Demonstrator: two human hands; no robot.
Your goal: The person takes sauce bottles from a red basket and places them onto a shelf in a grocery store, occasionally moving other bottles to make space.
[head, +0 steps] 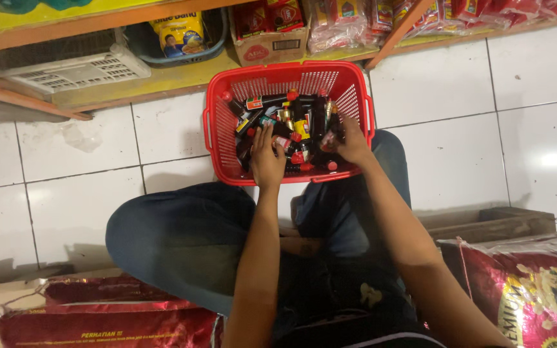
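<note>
A red plastic basket (227, 103) stands on the white tiled floor in front of my crossed legs. It holds several small dark bottles (304, 119) with red caps, lying in a heap. Both my hands reach into it. My left hand (267, 158) rests palm down on the bottles at the near left, fingers spread. My right hand (352, 145) is at the near right with its fingers curled among the bottles; whether it grips one is hidden.
A low wooden shelf (162, 80) behind the basket carries a white crate (78, 67), a cardboard box (269, 45) and red packets. Red sacks lie at my left (111, 316) and right (523, 290). A wooden pallet (485, 222) sits at right.
</note>
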